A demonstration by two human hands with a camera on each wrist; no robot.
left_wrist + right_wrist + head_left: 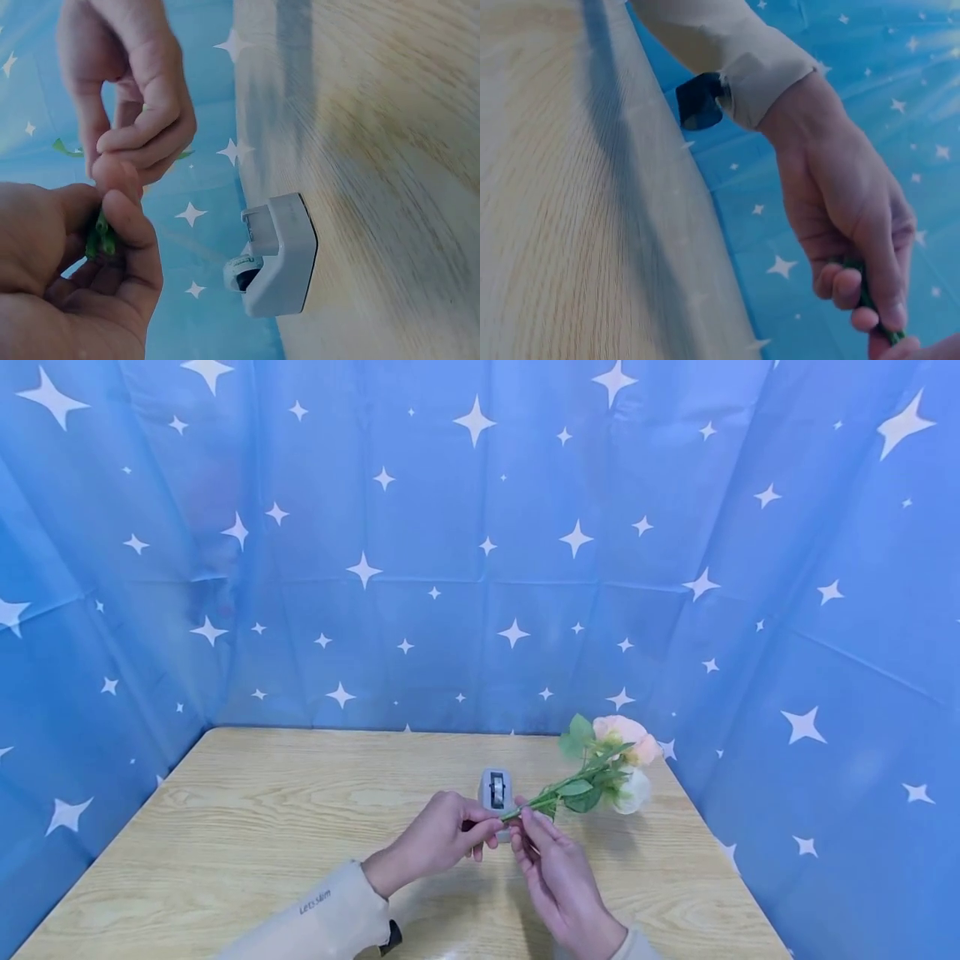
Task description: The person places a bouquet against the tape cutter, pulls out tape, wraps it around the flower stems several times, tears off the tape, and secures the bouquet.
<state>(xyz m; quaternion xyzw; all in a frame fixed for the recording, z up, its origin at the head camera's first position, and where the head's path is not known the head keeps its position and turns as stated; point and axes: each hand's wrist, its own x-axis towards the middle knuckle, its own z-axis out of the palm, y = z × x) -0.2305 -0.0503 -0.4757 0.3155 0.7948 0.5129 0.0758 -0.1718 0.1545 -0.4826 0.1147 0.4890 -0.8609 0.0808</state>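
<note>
A small bunch of pink and white flowers [630,790] slants up to the right in the head view, above the table. My left hand [438,837] pinches the lower part of its green stems [573,781] between thumb and fingers. Cut stem ends [101,238] poke out of that grip in the left wrist view. Just beyond it, my right hand [561,875] holds the same stems with its thumb and fingertips. Behind both hands stands a grey tape dispenser [289,259] with a roll of clear tape [497,790]; the hands partly hide it in the head view.
The wood-grain table [300,802] runs back to a blue curtain [420,527] with white stars, which also hangs at both sides. A black strap [699,101] sits by the left sleeve [322,914].
</note>
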